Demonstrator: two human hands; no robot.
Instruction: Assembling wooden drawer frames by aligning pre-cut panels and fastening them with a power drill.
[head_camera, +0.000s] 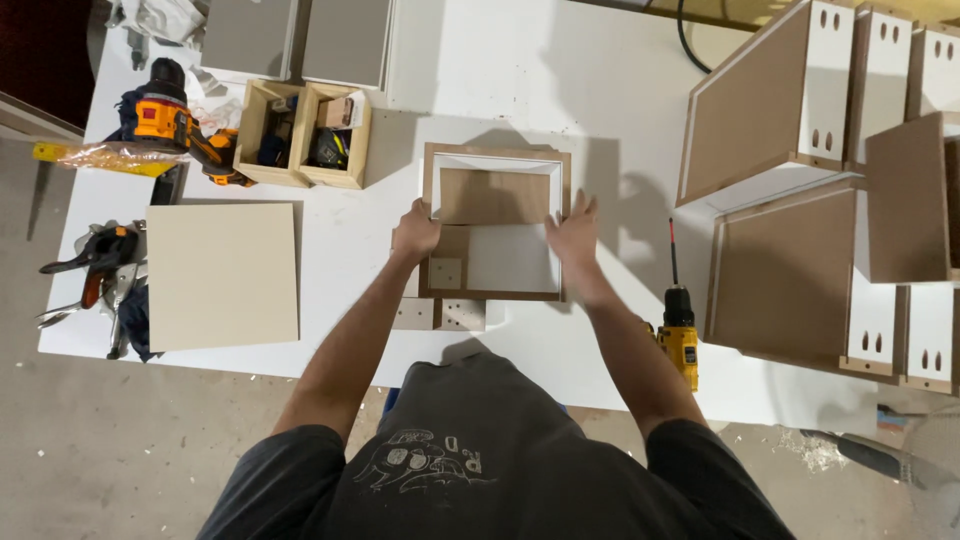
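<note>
At the middle of the white tabletop (560, 70), a shallow open box (495, 222) of brown board with white inner faces was held between the two hands. The left hand (416, 233) was pressed flat against its left side and the right hand (574, 233) against its right side, the fingers spread and lying on the frame rather than curled round anything. Inside the box a loose brown panel (494, 196) lay towards the far end, and a small square block (445, 272) sat at the near left corner.

The step in hand was judged to be the squaring or seating of the box while its parts were pressed together. The next move was judged to call for even pressure from both sides, so that the panel would not be knocked out of line.

A yellow cordless drill (679, 335) lay just beside the right forearm, and an orange one (172, 120) was set at the far left by a small wooden tray (304, 134) of oddments. A pale square board (224, 274) lay well apart to the left, with clamps (98, 282) at the tabletop's edge. Finished boxes (800, 190) were stacked at the right and were cut off by the frame. The tray's contents were too small to be made out, and the box's near edge was partly hidden by the wrists.
</note>
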